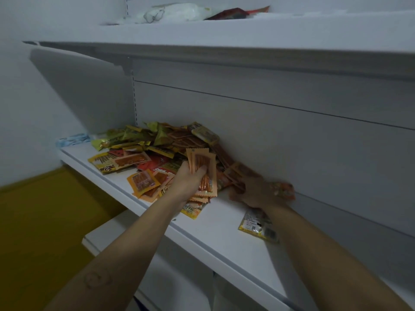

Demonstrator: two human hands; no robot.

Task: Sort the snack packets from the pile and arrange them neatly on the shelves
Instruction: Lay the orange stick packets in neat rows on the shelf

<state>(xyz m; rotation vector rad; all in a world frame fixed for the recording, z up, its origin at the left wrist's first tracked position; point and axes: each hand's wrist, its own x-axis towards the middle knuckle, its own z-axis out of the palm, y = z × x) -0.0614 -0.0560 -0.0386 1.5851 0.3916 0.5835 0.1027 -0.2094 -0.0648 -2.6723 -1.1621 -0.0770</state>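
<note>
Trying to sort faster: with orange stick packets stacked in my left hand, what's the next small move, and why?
Probably add one more matching packet: the right hand rests on the pile among similar orange packets, beside the stack that the left hand grips.

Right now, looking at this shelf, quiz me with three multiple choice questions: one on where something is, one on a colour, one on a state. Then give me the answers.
1. Where does the pile of snack packets lie?
A. on the top shelf
B. on the middle shelf, against the back panel
C. on the yellow floor

2. What colour are the packets in the left hand?
A. orange
B. blue
C. white

3. What is the left hand doing?
A. resting flat on the shelf
B. hanging idle
C. gripping a stack of packets

Answers: 1 B, the pile sits on the white board under the top shelf and reaches the back panel. 2 A, the held packets are plainly orange. 3 C, its thumb clamps across the front of the stack.
</note>
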